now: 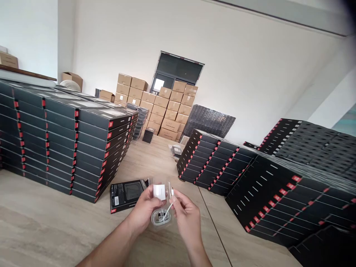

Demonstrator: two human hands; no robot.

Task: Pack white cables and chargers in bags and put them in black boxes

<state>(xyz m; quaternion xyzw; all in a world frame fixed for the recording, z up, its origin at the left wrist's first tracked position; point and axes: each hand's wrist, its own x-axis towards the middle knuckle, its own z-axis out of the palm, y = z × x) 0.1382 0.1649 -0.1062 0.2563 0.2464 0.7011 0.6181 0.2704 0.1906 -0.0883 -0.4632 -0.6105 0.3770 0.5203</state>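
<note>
My left hand (144, 209) grips a clear plastic tray (151, 181) with its thumb across the front. In the tray's upper part sits a white charger block (159, 192). A coiled white cable (161, 218) lies in the lower part. My right hand (187, 215) pinches the cable's plug end (172, 192) between thumb and fingers, at the tray's right side. Behind my left hand, a flat black box (126, 193) with a red corner rests on the table, partly covered by the hand and tray.
Tall stacks of black boxes (61, 148) stand on the left, and more black boxes (214, 163) on the right. Brown cartons (161, 107) are piled against the back wall. A small bagged item (176, 150) lies on the wooden table (155, 159) near the right stack.
</note>
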